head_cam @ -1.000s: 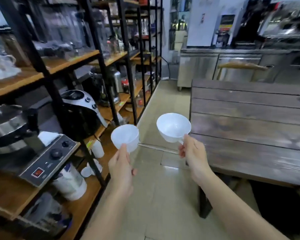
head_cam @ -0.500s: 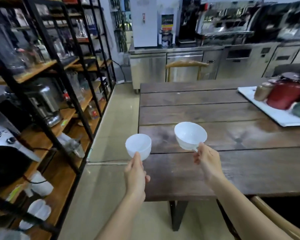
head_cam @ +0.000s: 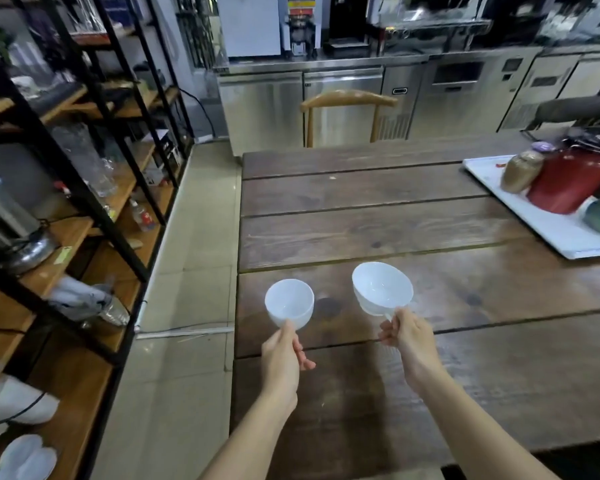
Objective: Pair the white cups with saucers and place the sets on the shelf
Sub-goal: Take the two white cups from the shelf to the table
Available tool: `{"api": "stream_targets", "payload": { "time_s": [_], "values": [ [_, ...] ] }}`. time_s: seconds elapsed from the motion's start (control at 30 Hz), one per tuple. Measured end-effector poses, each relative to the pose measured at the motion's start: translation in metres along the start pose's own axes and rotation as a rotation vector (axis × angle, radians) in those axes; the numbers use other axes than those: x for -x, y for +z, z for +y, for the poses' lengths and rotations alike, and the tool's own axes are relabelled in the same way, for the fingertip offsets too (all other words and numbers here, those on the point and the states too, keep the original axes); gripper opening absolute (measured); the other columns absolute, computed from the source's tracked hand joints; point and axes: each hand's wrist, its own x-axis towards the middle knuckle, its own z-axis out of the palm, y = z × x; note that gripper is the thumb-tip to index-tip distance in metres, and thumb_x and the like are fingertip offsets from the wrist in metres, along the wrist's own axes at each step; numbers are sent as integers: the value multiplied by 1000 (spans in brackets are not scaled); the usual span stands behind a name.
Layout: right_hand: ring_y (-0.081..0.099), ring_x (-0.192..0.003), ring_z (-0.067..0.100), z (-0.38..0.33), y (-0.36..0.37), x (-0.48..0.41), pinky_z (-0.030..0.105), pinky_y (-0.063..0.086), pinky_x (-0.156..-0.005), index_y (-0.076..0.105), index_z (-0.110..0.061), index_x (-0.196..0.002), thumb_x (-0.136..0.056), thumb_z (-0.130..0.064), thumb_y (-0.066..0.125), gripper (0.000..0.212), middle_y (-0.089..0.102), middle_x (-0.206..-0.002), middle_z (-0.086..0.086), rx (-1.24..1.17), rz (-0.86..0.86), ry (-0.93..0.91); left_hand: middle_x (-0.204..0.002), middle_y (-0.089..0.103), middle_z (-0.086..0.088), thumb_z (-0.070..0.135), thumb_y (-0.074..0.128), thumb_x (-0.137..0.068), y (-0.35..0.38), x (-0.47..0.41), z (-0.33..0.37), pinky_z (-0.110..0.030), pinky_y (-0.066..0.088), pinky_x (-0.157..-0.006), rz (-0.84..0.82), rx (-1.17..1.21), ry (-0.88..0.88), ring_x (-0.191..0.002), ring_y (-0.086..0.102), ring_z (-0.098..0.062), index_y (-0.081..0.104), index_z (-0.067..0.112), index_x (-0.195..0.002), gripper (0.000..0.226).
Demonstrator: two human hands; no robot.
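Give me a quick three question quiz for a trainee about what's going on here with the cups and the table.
1. True or false: each hand holds a white cup.
2. Which sits on the white tray? A) red pot B) saucers C) kettle
3. Fill in: both cups are held above the wooden ____.

Key
1. True: left hand holds the left cup, right hand the right cup.
2. A, the red pot.
3. table.

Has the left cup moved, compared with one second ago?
Yes. The left cup was over the floor beside the shelf; now it is above the table edge, so it went right.
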Motion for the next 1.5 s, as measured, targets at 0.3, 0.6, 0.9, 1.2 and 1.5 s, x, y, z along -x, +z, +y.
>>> {"api": "stream_targets", "payload": {
  "time_s": [0.3,0.6,0.9,1.2,1.5],
  "values": [
    [55,-64,25,13,-3,-38,31,46,-66,42,-8,-56,-89,-1,38,33,50,-72,15,-50,-86,100,-56,44,-6,29,47,-98,22,-26,-12,-35,57,-66,16,-34,-46,-50,48,-14,53,4,-72,37],
    [57,-67,26,24,-9,-54,30,46,-64,42,-9,-59,-91,-3,37,33,55,-73,14,-13,-95,105,-61,43,-6,30,47,-97,38,-39,-15,-26,54,-48,34,-29,-100,-54,48,-14,54,6,-75,34],
    [58,-66,24,35,-13,-56,30,46,-60,51,-3,-79,-96,-13,43,21,57,-81,15,65,-115,69,-79,54,-11,33,48,-97,41,-35,-14,-28,58,-50,15,-69,-114,-70,62,-19,58,12,-79,29],
    [59,-55,25,39,-28,-62,29,44,-47,43,-16,-82,-90,-34,56,24,63,-83,13,245,-149,70,-90,67,-14,37,54,-93,28,-33,-18,-34,60,-53,37,-238,-116,-67,68,-24,48,11,-112,32],
    [62,-71,24,35,-39,-66,40,52,-67,48,-16,-103,-82,-61,51,50,63,-93,3,479,-137,-3,-87,63,-9,52,51,-88,21,-27,-14,-39,58,-68,168,-367,-149,-74,64,-24,47,14,-104,41]
  ]
}}
